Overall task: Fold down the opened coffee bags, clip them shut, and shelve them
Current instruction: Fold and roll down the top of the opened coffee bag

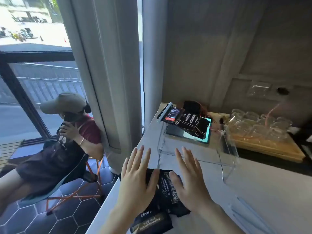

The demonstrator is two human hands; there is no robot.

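Palms flat, fingers spread: left hand (135, 181) and right hand (190, 181) press the black coffee bag (164, 186) against the white counter (253, 191), probably flattening it for folding, holding nothing.

Count: three black coffee bags (166, 188), one clear acrylic shelf (195, 149), one clip (164, 111), one wooden tray (270, 149) of glass cups, two hands (136, 179), one seated person (67, 132).

Coffee bags (166, 188): black w/ white lettering. Desk (253, 191): white. Shelf (199, 159): clear acrylic. Floor (67, 217): dark hexagonal tiles.
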